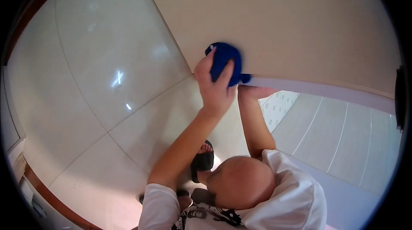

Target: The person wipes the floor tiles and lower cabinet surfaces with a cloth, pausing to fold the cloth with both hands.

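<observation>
My left hand [215, 93] is spread over a crumpled blue cloth [229, 60], gripping it against the beige face of a door-like panel [296, 28]. The cloth sits close to the panel's lower left corner, and a small end of it hangs over the pale edge [317, 87]. My right hand [256, 92] lies flat along that edge, on the panel's other side. Some of its fingers are hidden by the panel.
Large glossy tiles [77, 80] cover the floor at left. Beyond the panel's edge, at right, are a striped pale surface [330, 131] and a patterned strip [277, 107]. A dark fitting [400, 97] is at the far right. My sandalled foot [204, 157] stands below.
</observation>
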Motion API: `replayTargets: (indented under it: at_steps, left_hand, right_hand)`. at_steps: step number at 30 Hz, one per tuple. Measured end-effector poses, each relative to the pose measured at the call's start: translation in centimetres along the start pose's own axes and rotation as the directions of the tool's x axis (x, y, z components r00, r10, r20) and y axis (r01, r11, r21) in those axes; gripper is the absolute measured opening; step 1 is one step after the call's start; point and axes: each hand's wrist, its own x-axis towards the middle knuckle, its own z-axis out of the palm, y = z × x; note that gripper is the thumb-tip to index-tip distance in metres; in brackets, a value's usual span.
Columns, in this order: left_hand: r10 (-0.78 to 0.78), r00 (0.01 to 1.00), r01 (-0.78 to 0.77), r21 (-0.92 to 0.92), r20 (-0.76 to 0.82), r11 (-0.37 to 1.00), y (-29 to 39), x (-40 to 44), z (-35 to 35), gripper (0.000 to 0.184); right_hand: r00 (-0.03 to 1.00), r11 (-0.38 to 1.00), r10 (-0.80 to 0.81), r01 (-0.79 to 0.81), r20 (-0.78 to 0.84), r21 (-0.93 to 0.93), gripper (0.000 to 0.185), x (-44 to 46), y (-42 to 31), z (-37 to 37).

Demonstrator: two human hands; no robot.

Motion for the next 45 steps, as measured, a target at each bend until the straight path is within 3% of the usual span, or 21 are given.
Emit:
replayTargets:
  at_steps: [3, 4, 8, 9, 12, 16, 19, 22, 25, 29, 31, 34, 37, 38, 39, 41, 43, 45]
  left_hand:
    - [0.125, 0.992, -0.124, -0.104, -0.005, 0.987, 6.2, 5.1, -0.9, 0.048]
    - [0.171, 0.982, -0.178, -0.091, -0.078, 0.98, 8.1, 6.6, 0.0, 0.046]
    - [0.273, 0.954, -0.294, -0.205, -0.128, 0.934, 15.3, 12.0, 0.6, 0.039]
    - [0.29, 0.942, -0.324, -0.239, -0.168, 0.916, 15.3, 13.1, 1.1, 0.039]
    - [0.292, 0.955, -0.298, -0.196, -0.056, 0.934, 11.8, 14.7, 0.2, 0.054]
    - [-0.013, 0.998, 0.011, -0.034, -0.057, 0.999, 0.5, 13.4, 0.8, 0.054]
    - [-0.29, 0.957, 0.291, 0.028, -0.023, 0.956, -8.1, 8.5, 1.2, 0.056]
    - [-0.453, 0.89, 0.451, 0.049, 0.054, 0.891, -12.4, 2.0, 1.1, 0.057]
    - [-0.431, 0.901, 0.429, 0.058, 0.039, 0.902, -9.4, -3.1, 0.8, 0.06]
    - [-0.581, 0.803, 0.584, 0.016, 0.132, 0.811, -5.2, -6.8, -1.7, 0.065]
    - [-0.535, 0.833, 0.54, 0.004, 0.142, 0.841, -4.0, -7.8, -2.0, 0.066]
    - [-0.416, 0.859, 0.46, -0.093, 0.298, 0.883, -3.3, -8.5, -4.3, 0.058]
    - [-0.413, 0.747, 0.663, -0.531, 0.521, 0.528, -4.1, -8.6, -6.5, 0.051]
    - [-0.487, 0.544, 0.813, -0.574, 0.683, 0.104, -5.0, -8.8, -8.3, 0.045]
    - [-0.525, 0.303, 0.78, -0.524, 0.795, -0.344, -5.6, -8.6, -10.3, 0.047]
    - [-0.443, 0.367, 0.599, -0.572, 0.818, -0.56, -7.4, -7.5, -14.9, 0.063]
    - [-0.463, 0.378, 0.585, -0.594, 0.802, -0.552, -6.8, -4.0, -20.9, 0.079]
    - [-0.639, 0.165, 0.624, -0.582, 0.751, -0.521, -8.2, -3.4, -27.1, 0.092]
  right_hand:
    - [0.999, 0.997, 0.046, -0.045, -0.018, 0.055, 0.047, 0.2, -0.5, 0.1]
    - [0.997, 0.993, 0.076, -0.073, -0.029, 0.089, 0.047, 0.3, -0.6, 0.2]
    - [0.984, 0.969, 0.167, -0.154, -0.054, 0.191, 0.049, 0.5, -1.0, 0.3]
    - [0.981, 0.963, 0.186, -0.17, -0.058, 0.21, 0.05, 0.5, -1.1, 0.3]
    - [0.969, 0.939, 0.237, -0.211, -0.064, 0.27, 0.052, 0.9, -1.5, 0.3]
    - [0.955, 0.907, 0.292, -0.257, -0.058, 0.333, 0.054, 1.5, -1.3, -0.3]
    - [0.918, 0.809, 0.396, -0.349, -0.001, 0.473, 0.058, 1.8, -1.3, -0.5]
    - [0.93, 0.827, 0.367, -0.344, 0.037, 0.445, 0.063, 2.3, -2.3, 0.5]
    - [0.939, 0.839, 0.335, -0.333, 0.073, 0.43, 0.066, 1.9, -0.3, -1.2]
    - [0.883, 0.841, 0.465, -0.419, -0.059, 0.343, 0.068, 1.7, -4.0, 1.3]
    - [0.868, 0.805, 0.494, -0.438, -0.044, 0.4, 0.066, 2.1, -4.1, 1.5]
    - [0.869, 0.836, 0.487, -0.432, -0.093, 0.338, 0.064, 2.0, -4.0, 1.4]
    - [0.881, 0.869, 0.465, -0.436, -0.085, 0.235, 0.059, 1.9, -3.7, 1.0]
    - [0.869, 0.857, 0.488, -0.458, -0.084, 0.237, 0.057, 1.8, -3.6, 0.6]
    - [0.858, 0.845, 0.507, -0.477, -0.082, 0.241, 0.054, 1.6, -3.2, 0.0]
    - [0.875, 0.866, 0.482, -0.468, -0.05, 0.174, 0.051, 0.2, -3.7, -0.1]
    - [0.926, 0.925, 0.376, -0.377, 0.024, 0.057, 0.051, -2.7, -7.6, 1.4]
    - [0.917, 0.918, 0.387, -0.393, 0.094, 0.058, 0.065, -9.0, -10.3, 0.7]
